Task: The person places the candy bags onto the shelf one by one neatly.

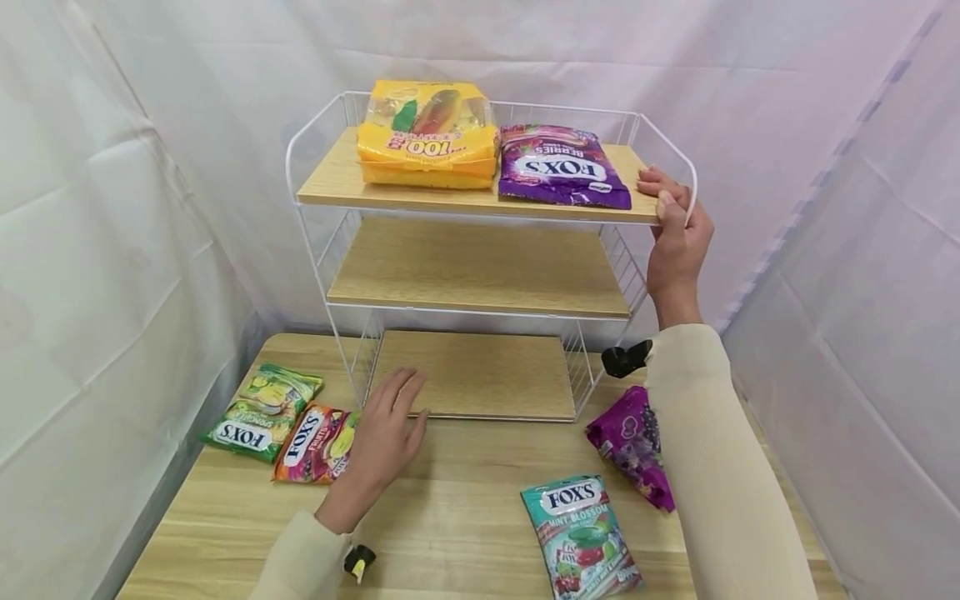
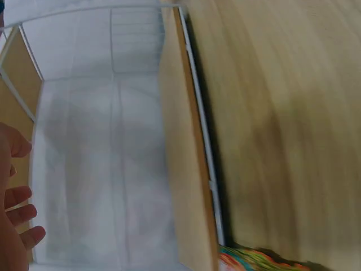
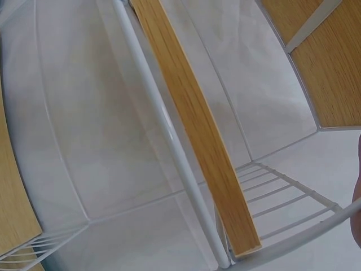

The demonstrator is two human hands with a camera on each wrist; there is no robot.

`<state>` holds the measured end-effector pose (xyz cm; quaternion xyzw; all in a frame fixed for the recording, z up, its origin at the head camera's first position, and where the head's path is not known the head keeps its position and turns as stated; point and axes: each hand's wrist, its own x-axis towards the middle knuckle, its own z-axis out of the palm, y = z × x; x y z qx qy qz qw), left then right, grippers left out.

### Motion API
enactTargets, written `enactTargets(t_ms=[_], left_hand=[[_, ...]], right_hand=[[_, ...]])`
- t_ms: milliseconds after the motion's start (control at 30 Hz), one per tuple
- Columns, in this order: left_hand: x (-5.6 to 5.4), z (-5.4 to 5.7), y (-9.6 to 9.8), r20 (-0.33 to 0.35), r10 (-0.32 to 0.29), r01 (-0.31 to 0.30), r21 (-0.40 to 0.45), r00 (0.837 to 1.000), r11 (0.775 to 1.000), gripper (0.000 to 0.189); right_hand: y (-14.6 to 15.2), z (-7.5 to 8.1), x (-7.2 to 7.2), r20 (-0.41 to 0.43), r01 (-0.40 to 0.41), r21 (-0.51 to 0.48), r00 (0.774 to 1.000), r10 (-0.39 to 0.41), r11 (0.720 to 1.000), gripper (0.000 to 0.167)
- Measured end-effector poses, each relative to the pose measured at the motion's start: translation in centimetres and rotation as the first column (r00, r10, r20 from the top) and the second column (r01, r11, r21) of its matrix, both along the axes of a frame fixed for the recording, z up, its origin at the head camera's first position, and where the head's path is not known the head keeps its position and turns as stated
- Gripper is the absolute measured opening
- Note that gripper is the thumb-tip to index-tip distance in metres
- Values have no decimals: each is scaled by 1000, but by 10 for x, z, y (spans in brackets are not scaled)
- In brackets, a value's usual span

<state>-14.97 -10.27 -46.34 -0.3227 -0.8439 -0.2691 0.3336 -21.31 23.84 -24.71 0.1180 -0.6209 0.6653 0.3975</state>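
A white wire rack with three wooden shelves stands on the table. My right hand (image 1: pixel 678 237) grips the right front corner of its top shelf (image 1: pixel 637 179), with fingers over the board and thumb at the front edge. A sliver of that hand (image 3: pixel 356 212) shows in the right wrist view. On this shelf lie a yellow candy bag (image 1: pixel 427 137) and a purple Fox's Berries bag (image 1: pixel 562 167). My left hand (image 1: pixel 382 429) hovers, fingers loosely extended and holding nothing, before the bottom shelf (image 1: pixel 480 375). It partly covers an orange-and-red Fox's Fruits bag (image 1: pixel 318 446).
A green Fox's bag (image 1: pixel 262 412) lies at the table's left. Toward the front right is a teal Fox's Mint Blossom bag (image 1: pixel 581 533). A purple bag (image 1: pixel 630 442) lies partly behind my right sleeve (image 1: pixel 720 450). White curtains (image 1: pixel 847 250) surround the table.
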Motion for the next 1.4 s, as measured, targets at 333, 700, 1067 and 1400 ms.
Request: enactTargets(t_ms=[333,700,1067,1400], left_hand=[[5,-41,-41,133,76,-66,-80,988,995,44],[8,-67,-81,218,127,-96,-148,968,984,42],[7,-80,-111,207,170,-118,-241,963,963,45],[8,-91,-118,269,171,-101,-256,948,961,40]], right_hand=[[0,0,0,5,12,8,1000,-12,1000,32],[0,0,-1,-2,0,-4,1000,0,1000,32],[-1,0,1,-1,-6,-9,1000,6,1000,32],[0,0,-1,-1,0,-5,1000,0,1000,32]])
